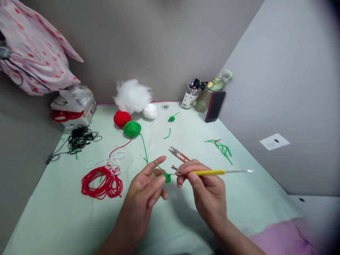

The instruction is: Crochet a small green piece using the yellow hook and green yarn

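My left hand point(148, 186) pinches a small green crocheted piece point(167, 177) between thumb and fingers, its index finger raised with green yarn over it. The yarn runs back to a green ball point(132, 129). In my right hand point(203, 184) is a crochet hook with a yellow handle point(209, 173), held like a pen. Its thin left tip meets the green piece; the other metal end points right. Orange-handled thread snips point(180, 154) lie just behind my right hand.
Behind are a red ball point(122, 119), a white ball point(150, 111) and fluffy stuffing point(133, 95). Red yarn loops point(101, 182) and a black tangle point(81, 138) lie left. Green scraps point(221, 148) lie right; a phone point(215, 107), bottle point(205, 99) and pen cup point(190, 96) stand behind.
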Motion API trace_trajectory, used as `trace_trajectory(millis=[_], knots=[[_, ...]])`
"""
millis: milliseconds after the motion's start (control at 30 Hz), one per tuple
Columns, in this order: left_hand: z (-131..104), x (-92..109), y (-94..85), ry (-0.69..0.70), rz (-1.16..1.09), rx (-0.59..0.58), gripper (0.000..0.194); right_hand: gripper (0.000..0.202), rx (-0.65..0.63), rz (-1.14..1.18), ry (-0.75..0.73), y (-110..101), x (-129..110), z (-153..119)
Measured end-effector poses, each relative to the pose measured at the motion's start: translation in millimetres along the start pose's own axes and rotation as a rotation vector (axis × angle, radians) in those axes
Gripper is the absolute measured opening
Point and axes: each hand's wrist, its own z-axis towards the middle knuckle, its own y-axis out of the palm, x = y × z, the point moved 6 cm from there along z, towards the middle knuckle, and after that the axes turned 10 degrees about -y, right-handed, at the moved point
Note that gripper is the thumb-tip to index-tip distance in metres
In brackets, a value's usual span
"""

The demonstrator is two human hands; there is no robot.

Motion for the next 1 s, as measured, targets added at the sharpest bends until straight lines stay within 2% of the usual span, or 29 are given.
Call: trace_trajectory(millis=[133,267,400,567,667,767,833,900,1000], knots=[[-1,6,-4.2,0.09,0.049,0.045,0.047,0.017,0.078,0.249,0.196,1,14,4],[0,6,-6.9,0.123,0.087,0.073,0.045,0.016,0.065,0.299,0.226,7,19,4],[2,-1,-4.2,0.108,0.152,0.062,0.043,0.014,-0.004,0.143,0.082,13,10,5],[2,-5,-3.0,0.123,0.098,0.077,0.05,0.024,-0.094,-0.248,-0.176,15,-10,-1],[4,-9,0.4,-0.01,-0.023,-0.001,0.053,0.027,-0.163,-0.4,-0.285,13,-16,-4],[4,-6,-0.1,-0.096,-0.124,-0.032,0.046,0.022,-0.065,-0.25,-0.154,1,-6,2],[4,-2,-3.6,-0.049,-0.117,-0.003,0.044,0.018,-0.011,-0.048,-0.014,-2,5,4],[5,-1,-6.3,0.013,-0.035,0.026,0.045,0.016,-0.016,0.099,0.079,3,13,5],[5,-3,-8.2,0.064,0.086,0.057,0.045,0.013,-0.025,0.141,0.124,7,18,3]])
